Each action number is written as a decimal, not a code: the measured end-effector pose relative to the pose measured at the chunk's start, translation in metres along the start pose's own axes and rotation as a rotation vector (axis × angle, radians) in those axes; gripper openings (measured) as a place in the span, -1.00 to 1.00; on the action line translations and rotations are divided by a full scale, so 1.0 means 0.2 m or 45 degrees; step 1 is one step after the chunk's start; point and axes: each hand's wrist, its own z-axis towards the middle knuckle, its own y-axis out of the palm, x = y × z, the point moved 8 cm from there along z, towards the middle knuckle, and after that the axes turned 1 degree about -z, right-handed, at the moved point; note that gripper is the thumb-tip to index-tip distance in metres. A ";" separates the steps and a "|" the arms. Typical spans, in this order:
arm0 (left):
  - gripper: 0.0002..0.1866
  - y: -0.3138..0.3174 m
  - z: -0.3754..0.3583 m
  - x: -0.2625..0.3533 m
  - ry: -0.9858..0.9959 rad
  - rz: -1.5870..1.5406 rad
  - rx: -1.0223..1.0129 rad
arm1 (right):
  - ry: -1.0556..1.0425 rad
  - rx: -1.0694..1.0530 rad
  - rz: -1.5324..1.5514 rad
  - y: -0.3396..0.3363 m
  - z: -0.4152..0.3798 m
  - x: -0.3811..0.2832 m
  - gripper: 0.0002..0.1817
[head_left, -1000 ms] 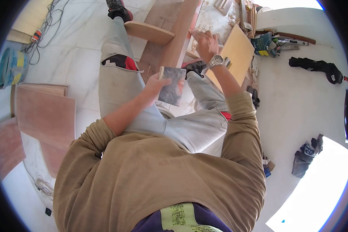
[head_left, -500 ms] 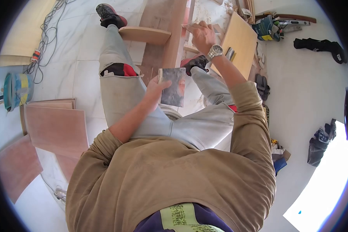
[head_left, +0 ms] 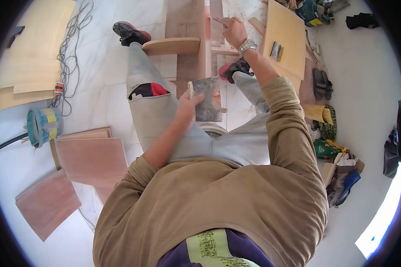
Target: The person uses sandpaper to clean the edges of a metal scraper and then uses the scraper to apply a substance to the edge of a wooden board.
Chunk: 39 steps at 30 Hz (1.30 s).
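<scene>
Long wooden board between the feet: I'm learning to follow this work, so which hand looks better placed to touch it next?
Probably the right hand: it is extended forward beside the long wooden board, whereas the left hand is nearer the body, gripping a dark flat slab.

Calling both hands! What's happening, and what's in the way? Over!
Left hand: gripping dark-faced slab. Right hand: beside long board, grip unclear. Wooden crosspiece beside board might get in the way.

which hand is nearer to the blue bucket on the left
Left: the left hand, gripping a dark flat block, is right of the bucket; the right hand is farther right and farther forward.
</scene>
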 end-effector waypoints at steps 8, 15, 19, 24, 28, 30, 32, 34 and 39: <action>-0.67 0.03 -0.01 -0.03 -0.070 -0.044 -0.121 | -0.052 -0.242 0.324 -0.17 -0.57 -0.19 -0.52; -0.49 0.15 -0.07 0.03 0.000 -0.154 -0.406 | 0.984 0.222 1.476 -0.01 -1.03 0.36 -0.74; -0.46 0.17 -0.14 0.06 -0.021 -0.148 -0.385 | 0.876 0.351 1.684 -0.31 -0.84 0.32 -0.91; -0.49 0.16 -0.13 0.05 -0.084 -0.176 -0.350 | 0.800 0.098 1.329 -0.16 -0.90 0.22 -0.95; -0.58 0.25 -0.31 0.16 -0.166 -0.026 -0.013 | 0.812 0.104 1.419 -0.09 -0.96 0.14 -0.93; -0.57 0.15 -0.16 0.09 0.044 0.020 -0.217 | 0.793 0.095 1.403 -0.13 -0.94 0.14 -0.92; -0.56 0.11 -0.13 0.10 0.431 0.245 -0.359 | 0.775 0.107 1.418 -0.16 -0.92 0.16 -0.91; -0.51 0.11 -0.22 0.14 0.989 0.658 -0.402 | 0.769 0.133 1.476 -0.13 -0.95 0.20 -0.90; -0.24 -0.19 0.06 -0.04 0.906 0.572 -0.330 | 0.928 0.112 1.457 -0.06 -1.00 0.21 -0.88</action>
